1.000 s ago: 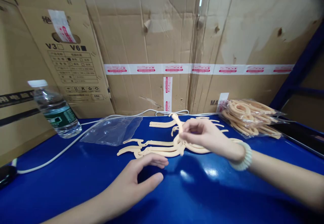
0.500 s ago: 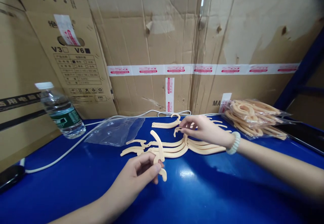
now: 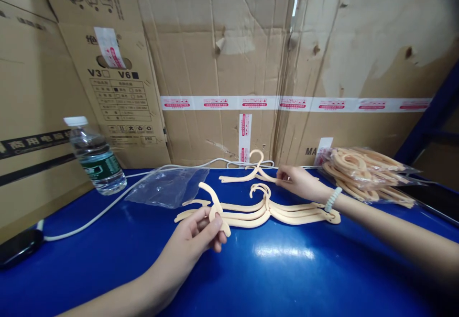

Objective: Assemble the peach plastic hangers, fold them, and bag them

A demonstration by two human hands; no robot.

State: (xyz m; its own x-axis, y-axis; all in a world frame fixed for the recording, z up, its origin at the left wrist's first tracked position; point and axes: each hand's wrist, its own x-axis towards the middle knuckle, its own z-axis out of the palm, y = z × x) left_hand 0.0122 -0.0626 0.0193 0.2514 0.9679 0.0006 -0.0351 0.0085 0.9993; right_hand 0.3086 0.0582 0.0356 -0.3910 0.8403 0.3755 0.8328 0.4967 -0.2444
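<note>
The rear hanger (image 3: 258,169), behind the front hangers (image 3: 268,207), has just been reached by the right hand (image 3: 299,183), and its arm seems pinched; thus both hands are now occupied. A curved piece (image 3: 214,206) is grasped by the left hand (image 3: 199,231). Counted: one piece, one rear hanger, apparently three front hangers, one bottle (image 3: 100,164).

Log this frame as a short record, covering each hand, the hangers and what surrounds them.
Left hand: holding a curved cream piece
Right hand: at the right arm of the rear hanger; exact grip unclear
Nearer the camera: front hangers, lying together
Left side: bottle, clear plastic bag
Right side: bagged cream pieces
Surface: blue tabletop
</note>
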